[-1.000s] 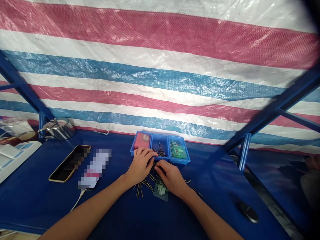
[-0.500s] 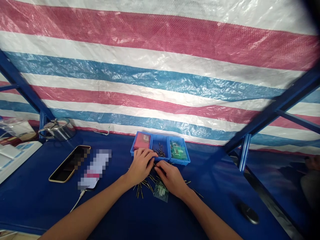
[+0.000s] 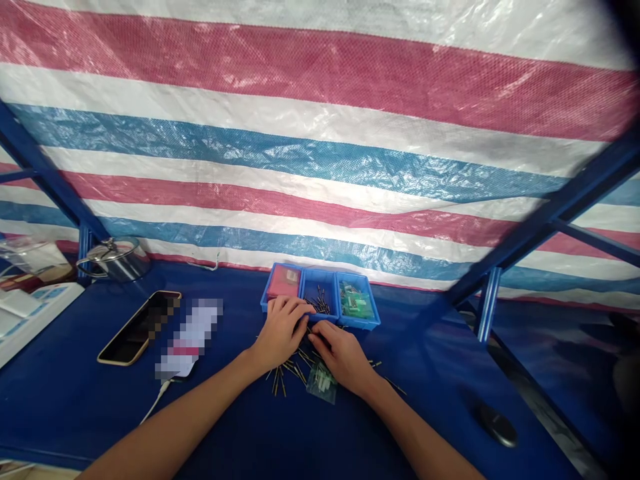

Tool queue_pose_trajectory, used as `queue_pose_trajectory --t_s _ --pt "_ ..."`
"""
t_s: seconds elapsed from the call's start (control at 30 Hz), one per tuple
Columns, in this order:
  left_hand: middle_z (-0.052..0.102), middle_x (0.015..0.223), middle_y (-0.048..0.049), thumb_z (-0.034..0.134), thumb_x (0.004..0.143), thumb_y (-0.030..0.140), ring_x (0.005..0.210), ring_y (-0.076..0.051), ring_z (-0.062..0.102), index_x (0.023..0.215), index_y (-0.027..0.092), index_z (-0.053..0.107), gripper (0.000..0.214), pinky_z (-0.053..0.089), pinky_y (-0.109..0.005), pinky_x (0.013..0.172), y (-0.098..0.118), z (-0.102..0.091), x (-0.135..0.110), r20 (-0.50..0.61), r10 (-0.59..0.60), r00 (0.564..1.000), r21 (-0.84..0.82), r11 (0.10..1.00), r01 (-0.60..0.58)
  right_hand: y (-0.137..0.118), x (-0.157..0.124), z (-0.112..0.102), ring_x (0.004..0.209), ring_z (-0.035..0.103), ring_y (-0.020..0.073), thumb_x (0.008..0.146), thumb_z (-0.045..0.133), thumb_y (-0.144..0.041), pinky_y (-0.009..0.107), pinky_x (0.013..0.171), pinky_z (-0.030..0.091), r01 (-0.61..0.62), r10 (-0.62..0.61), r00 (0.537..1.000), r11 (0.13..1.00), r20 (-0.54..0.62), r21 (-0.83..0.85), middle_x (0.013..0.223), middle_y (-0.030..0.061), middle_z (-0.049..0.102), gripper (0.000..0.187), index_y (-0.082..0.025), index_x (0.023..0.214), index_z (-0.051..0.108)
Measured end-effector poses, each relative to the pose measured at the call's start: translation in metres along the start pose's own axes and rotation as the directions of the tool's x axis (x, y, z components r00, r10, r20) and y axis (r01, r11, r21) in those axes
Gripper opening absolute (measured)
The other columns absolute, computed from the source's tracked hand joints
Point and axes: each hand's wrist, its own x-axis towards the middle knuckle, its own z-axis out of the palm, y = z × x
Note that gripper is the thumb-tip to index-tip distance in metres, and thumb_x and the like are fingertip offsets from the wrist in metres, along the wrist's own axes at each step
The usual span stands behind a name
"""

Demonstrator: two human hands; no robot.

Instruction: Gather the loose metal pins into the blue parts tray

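My left hand (image 3: pixel 283 331) is closed, fingers bent over the front wall of the blue bins and thumb tucked in; whatever it pinches is hidden. Almost touching it, my right hand (image 3: pixel 345 353) pinches a thin dark drill bit (image 3: pixel 309 330) between thumb and fingers. Beneath and around both hands lie several loose drill bits (image 3: pixel 280 381), dark with brass-coloured parts. A small clear bag (image 3: pixel 323 384) with pale green pieces sits beside my right wrist. More bits stand in the middle blue bin (image 3: pixel 320 277).
The left bin holds a red packet (image 3: pixel 283 283), the right bin green packets (image 3: pixel 356 300). Leftward are a phone (image 3: pixel 140 328), a second, blurred-out phone (image 3: pixel 187 340) on a cable, a metal pot (image 3: pixel 120 260) and a power strip (image 3: pixel 43 313). A black mouse (image 3: pixel 497 425) lies right.
My hands and the drill bits stay almost exactly where they were. At the far right edge, a dark blurred shape has shifted.
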Motion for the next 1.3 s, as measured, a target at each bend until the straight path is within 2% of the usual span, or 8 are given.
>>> queue_pose_trajectory --t_s 0.57,1.03,1.3 --pt "0.069 0.125 -0.005 0.048 0.109 0.019 0.116 -0.026 0.056 0.123 0.028 0.066 0.025 0.041 -0.046 0.096 0.0008 -0.001 0.0008 0.003 -0.002 1.0 0.002 1.0 0.002 0.0018 -0.0023 0.0041 0.075 0.066 0.0185 0.112 0.05 -0.03 0.028 0.065 0.044 0.002 0.0 1.0 0.998 0.03 -0.069 0.096 0.0013 0.067 0.015 -0.026 0.099 0.057" --pt "0.069 0.125 -0.0046 0.05 0.107 0.018 0.116 -0.026 0.056 0.123 0.028 0.066 0.025 0.042 -0.044 0.095 -0.0013 0.0014 -0.0003 -0.007 -0.002 1.0 0.008 1.0 0.002 0.0036 -0.0015 0.0029 0.091 0.07 0.0221 0.114 0.041 -0.029 0.032 0.078 0.052 0.022 -0.02 0.999 0.999 -0.049 0.045 0.106 0.0047 0.07 0.018 -0.027 0.109 0.059" --pt "0.069 0.126 -0.0047 0.05 0.107 0.017 0.116 -0.026 0.056 0.125 0.028 0.066 0.026 0.041 -0.045 0.095 -0.0006 0.0011 0.0002 0.0 -0.004 1.0 -0.001 1.0 0.004 0.0036 -0.0016 0.0019 0.095 0.071 0.0218 0.115 0.034 -0.026 0.033 0.083 0.055 0.002 0.003 0.999 0.993 -0.044 0.119 0.107 0.0046 0.071 0.023 -0.028 0.114 0.057"
